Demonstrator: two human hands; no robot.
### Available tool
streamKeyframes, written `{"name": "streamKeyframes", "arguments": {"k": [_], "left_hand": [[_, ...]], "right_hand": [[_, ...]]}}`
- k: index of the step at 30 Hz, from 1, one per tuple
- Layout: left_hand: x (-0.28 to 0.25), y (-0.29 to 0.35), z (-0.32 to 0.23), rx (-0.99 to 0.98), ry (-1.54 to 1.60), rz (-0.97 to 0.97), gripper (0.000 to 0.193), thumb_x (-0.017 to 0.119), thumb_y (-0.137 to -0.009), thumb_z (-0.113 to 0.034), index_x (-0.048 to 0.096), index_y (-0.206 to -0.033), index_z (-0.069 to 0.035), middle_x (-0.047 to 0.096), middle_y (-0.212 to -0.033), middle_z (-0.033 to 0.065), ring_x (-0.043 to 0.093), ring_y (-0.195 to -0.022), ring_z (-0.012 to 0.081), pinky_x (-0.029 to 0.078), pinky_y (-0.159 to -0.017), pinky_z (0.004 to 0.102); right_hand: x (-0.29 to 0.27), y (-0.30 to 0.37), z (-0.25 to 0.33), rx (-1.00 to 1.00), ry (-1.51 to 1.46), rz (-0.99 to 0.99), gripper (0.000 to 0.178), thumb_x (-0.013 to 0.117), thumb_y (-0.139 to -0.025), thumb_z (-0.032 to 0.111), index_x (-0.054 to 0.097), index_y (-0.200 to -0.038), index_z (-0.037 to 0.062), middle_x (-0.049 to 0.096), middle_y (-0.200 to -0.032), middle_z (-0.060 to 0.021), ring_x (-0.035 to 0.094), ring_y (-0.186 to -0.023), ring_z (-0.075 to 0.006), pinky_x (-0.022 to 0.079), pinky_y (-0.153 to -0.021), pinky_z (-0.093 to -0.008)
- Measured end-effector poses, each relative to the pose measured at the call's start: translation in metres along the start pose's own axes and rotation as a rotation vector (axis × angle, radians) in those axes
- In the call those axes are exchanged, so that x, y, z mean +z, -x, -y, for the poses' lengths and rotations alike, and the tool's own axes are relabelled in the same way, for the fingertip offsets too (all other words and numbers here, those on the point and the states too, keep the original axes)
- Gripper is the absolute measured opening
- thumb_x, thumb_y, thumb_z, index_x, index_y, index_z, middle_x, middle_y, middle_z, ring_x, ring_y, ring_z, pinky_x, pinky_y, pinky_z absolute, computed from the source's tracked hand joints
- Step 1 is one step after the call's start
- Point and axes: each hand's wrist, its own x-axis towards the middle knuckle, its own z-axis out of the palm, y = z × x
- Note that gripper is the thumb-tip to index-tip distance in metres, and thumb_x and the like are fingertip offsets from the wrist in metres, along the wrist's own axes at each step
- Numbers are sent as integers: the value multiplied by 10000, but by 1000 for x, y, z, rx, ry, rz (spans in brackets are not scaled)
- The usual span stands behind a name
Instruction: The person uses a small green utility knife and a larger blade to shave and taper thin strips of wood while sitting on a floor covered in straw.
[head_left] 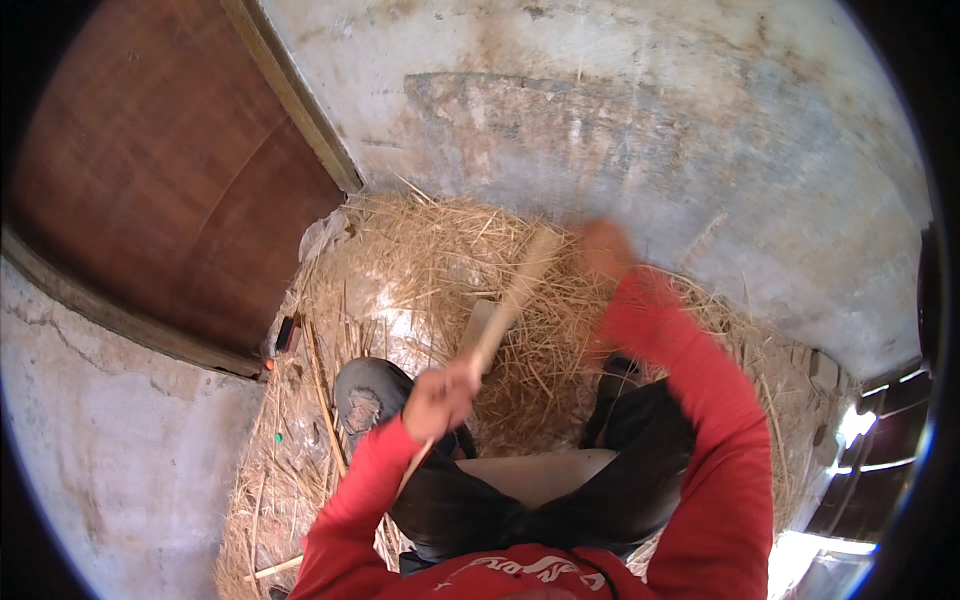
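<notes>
The left grip (pixel 442 400) wraps a pale strip (pixel 512 303) below its middle; the right grip (pixel 603 250), near the upper end, is too blurred to tell. Slanting above straw (pixel 540 370), the strip seems light, stiffish, best held low.

A stained wall (pixel 620 110) is rising right of the brown door (pixel 180 180), a straw-littered floor (pixel 295 465) is spreading beside that door, and daylight (pixel 856 425) is entering far to its right, apparently through slats (pixel 892 438).
</notes>
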Motion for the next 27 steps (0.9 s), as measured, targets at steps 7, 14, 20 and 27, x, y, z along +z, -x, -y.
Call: {"name": "streamKeyframes", "arguments": {"k": [7,14,20,27], "left_hand": [[-13,99,13,107,426,-151,500,478,-1075,-106,380,-1565,-78,351,-594,-56,231,-431,43,243,-424,224],[-2,103,-16,228,415,-90,505,462,-1082,-100,355,-1574,-70,325,-604,-59,259,-463,41,257,-445,213],[20,142,-27,269,326,35,517,452,-1085,-94,318,-1582,-40,336,-621,-69,275,-477,32,266,-451,202],[61,189,-6,326,73,-79,534,469,-1074,-51,314,-1585,-36,402,-670,-52,332,-517,24,285,-483,209]], "right_hand": [[-129,29,-112,438,-546,-471,494,476,-1053,479,596,-861,40,445,-587,-72,445,-537,-194,390,-543,-367],[-87,111,94,182,-909,-440,183,700,-973,216,622,-945,53,514,-764,51,429,-655,-53,355,-548,-267],[-47,175,208,219,-1087,-115,201,692,-973,189,684,-1094,28,562,-756,52,472,-681,-42,395,-623,-232],[-39,213,264,-165,-1071,27,191,641,-1006,151,717,-1078,-9,589,-765,42,467,-694,-30,367,-609,-232]]}}
